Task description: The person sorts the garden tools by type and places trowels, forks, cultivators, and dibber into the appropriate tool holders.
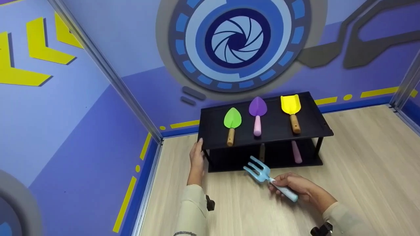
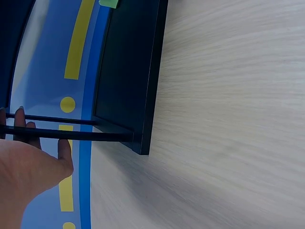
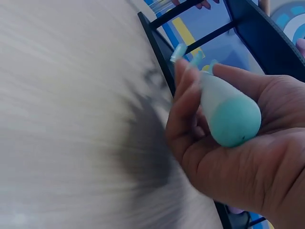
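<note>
My right hand (image 1: 295, 185) grips a light-blue hand fork (image 1: 261, 170) by its white and blue handle, its tines tilted up and left before the front of a black two-tier rack (image 1: 272, 123). The handle's rounded teal end (image 3: 236, 123) faces the right wrist camera. My left hand (image 1: 197, 159) holds the rack at its left end, fingers by the top's front corner; in the left wrist view they reach behind a thin post (image 2: 95, 136). On top lie a green trowel (image 1: 232, 118), a purple trowel (image 1: 258, 107) with pink handle, and a yellow shovel (image 1: 291, 105) with wooden handle.
On the lower tier a wooden handle (image 1: 262, 152) and a pink handle (image 1: 297, 152) show; their heads are hidden under the top. The rack stands on a pale wood-grain surface (image 1: 367, 157), close to a blue patterned wall (image 1: 141, 91) that also runs along the left.
</note>
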Available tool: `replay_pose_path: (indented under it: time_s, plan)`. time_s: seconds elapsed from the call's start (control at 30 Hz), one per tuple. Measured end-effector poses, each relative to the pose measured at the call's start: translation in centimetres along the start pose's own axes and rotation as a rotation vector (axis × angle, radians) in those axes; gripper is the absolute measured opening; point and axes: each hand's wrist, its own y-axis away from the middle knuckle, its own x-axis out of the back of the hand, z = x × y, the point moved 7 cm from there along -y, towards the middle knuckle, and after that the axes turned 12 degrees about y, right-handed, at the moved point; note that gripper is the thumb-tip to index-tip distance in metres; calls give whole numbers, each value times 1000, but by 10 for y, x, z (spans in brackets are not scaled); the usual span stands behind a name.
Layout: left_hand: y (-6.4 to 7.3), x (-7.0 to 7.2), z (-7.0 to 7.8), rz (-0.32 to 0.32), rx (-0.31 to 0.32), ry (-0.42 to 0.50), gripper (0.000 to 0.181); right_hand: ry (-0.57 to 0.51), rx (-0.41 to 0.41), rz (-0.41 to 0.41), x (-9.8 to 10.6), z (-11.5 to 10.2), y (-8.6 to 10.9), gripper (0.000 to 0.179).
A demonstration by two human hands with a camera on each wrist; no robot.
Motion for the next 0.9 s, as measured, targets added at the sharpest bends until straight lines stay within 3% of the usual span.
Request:
replay_pose_path:
  time_s: [0.23, 0.5, 0.9]
  plan:
    - [1, -1, 1, 19, 15, -2, 92, -79, 12, 19, -2, -5, -2, 19]
    - [2, -2, 4, -2, -12, 1, 88, -58, 12, 25, -10, -6, -10, 17]
    - [4, -1, 4, 6, -25, -6, 87, -38, -22, 92, -32, -8, -44, 29]
